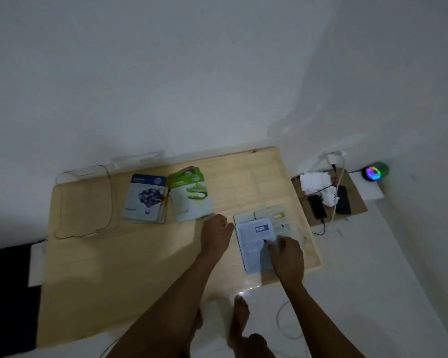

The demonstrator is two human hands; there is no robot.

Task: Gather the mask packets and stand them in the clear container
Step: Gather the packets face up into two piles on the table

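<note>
Head view: a dim room with plain white walls and a pale floor; a low, light wooden board (pixel 145 267) lies on the floor against the wall.

The task looks barely begun. The clear container (pixel 84 201), a see-through box that is hard to make out in the low light, sits at the board's far left corner and appears empty. No packet stands in it yet.

The mask packets are flat, glossy sachets in three loose piles. A blueberry-print pile (pixel 146 197) lies along the far edge, just right of the container. An aloe-print pile (pixel 190 198), green and white, fans out beside it, with a pink edge showing beneath. A third pile (pixel 259 236), back sides up with small printed text, lies near the board's right edge.

The left hand (pixel 216 233) rests on the board with fingers curled at the near corner of the aloe pile, gripping nothing clearly. The right hand (pixel 286 254) presses its fingertips (pixel 270 242) flat on the top packet of the third pile, not closed around it
</note>
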